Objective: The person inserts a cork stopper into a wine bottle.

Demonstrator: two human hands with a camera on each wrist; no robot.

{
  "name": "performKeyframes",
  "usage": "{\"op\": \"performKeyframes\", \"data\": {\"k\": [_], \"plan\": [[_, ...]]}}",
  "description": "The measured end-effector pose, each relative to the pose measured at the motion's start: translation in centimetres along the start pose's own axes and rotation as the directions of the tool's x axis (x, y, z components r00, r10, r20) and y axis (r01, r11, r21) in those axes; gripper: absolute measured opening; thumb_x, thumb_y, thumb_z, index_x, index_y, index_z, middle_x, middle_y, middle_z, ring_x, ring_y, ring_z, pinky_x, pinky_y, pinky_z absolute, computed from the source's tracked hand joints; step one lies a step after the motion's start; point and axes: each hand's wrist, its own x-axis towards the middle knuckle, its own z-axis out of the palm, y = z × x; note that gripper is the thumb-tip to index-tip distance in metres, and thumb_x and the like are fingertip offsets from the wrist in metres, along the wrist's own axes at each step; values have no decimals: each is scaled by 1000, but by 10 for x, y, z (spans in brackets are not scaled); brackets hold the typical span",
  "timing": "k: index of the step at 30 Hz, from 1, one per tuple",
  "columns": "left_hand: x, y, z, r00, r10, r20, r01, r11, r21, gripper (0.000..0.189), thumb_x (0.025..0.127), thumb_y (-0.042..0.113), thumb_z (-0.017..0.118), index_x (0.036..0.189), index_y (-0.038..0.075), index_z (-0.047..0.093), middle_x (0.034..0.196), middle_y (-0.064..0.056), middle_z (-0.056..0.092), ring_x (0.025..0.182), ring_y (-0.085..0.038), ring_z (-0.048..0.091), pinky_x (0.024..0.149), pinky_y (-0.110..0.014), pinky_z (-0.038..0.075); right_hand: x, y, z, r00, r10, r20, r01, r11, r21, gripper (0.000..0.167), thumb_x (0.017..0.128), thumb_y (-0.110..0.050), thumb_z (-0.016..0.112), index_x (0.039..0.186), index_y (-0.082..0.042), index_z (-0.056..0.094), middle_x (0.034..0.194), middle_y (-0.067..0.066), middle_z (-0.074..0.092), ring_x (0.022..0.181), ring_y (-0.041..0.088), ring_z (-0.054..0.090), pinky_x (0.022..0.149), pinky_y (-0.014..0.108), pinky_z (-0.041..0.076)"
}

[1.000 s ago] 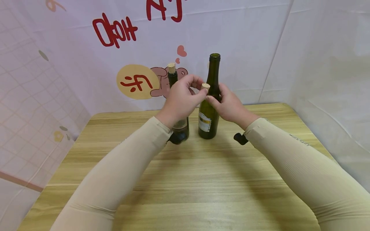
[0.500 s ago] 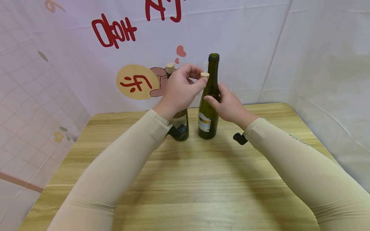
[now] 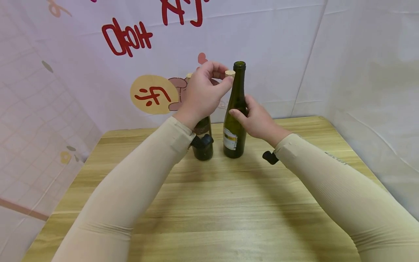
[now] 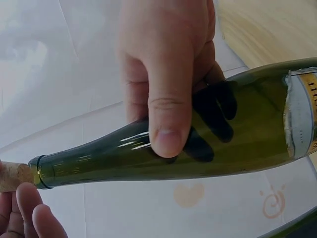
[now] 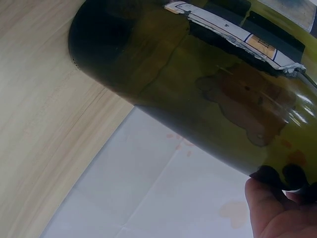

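Note:
My left hand [image 3: 204, 89] pinches a cork [image 3: 230, 73] between thumb and fingers, just left of the mouth of a tall green wine bottle [image 3: 236, 94]. In the left wrist view the cork [image 4: 16, 177] lines up with the bottle's rim, its inner end right at the mouth. My right hand [image 3: 260, 120] grips this bottle round its shoulder, with the thumb [image 4: 168, 141] across the front. The bottle stands upright on the table, a torn white and yellow label [image 3: 230, 139] low on its side. Its base [image 5: 94, 39] shows in the right wrist view.
A darker wine bottle [image 3: 203, 151] stands to the left, mostly hidden behind my left hand and wrist; its cork [image 3: 188, 75] peeks out above. The wooden table [image 3: 209, 211] ends at a white printed cloth [image 3: 271, 47] behind. Black wrist cameras sit under both sleeves.
My left hand has risen with the cork from beside the bottle's shoulder to the level of its mouth. My right hand keeps its grip on the bottle, its thumb lying as before.

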Motion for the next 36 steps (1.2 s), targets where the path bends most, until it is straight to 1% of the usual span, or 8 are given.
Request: {"op": "performKeyframes", "data": {"k": [2,9,17,24,27,31,36], "plan": [[2,1,0,1000,6,-13,-6,1000,3,19,102,19,66,118,8,65,104,-3,68,94,-19,64,89,-25,51,0,0,0,1000,3,4,-3,1000,4,54,107,-40,60,146,-9,40,142,13,58,132,32,63,107,56,53],[8,5,-3,999,-19,-37,19,1000,19,19,103,21,66,119,10,64,106,-1,67,95,-17,63,89,-25,50,0,0,-1,1000,5,17,-5,1000,-3,55,107,-43,59,146,-10,40,144,11,58,133,32,63,108,56,53],[15,8,-2,999,-9,-49,9,1000,-1,19,104,21,66,119,10,63,108,-3,66,96,-18,62,88,-26,51,1,-1,-2,1000,5,21,-5,1000,-1,54,106,-43,60,145,-11,41,143,11,59,133,31,63,109,55,53],[23,10,-1,998,-11,-63,10,1000,-17,22,104,21,65,123,10,62,112,-3,68,98,-17,62,90,-25,52,2,-1,-2,1000,2,27,-2,1000,-2,53,107,-43,60,145,-11,41,143,11,59,132,31,63,108,55,53],[27,10,1,998,-14,-66,12,999,-32,24,104,21,66,124,10,62,112,-3,67,99,-16,62,90,-25,52,2,0,-2,1000,0,23,1,1000,-7,52,107,-42,60,143,-11,41,142,11,60,131,31,64,107,55,54],[32,10,5,997,-9,-73,4,997,-74,23,103,20,67,124,9,62,112,-1,68,100,-14,63,90,-24,51,3,2,-2,1000,-5,19,5,1000,-7,50,107,-42,60,141,-11,42,140,11,61,130,30,65,107,54,54],[38,11,10,997,-1,-75,-8,994,-112,23,103,18,67,123,8,62,112,-2,68,102,-14,64,90,-23,51,3,4,-3,1000,-6,23,6,1000,-1,51,107,-43,60,142,-11,41,142,11,60,131,30,65,107,54,54]]}}
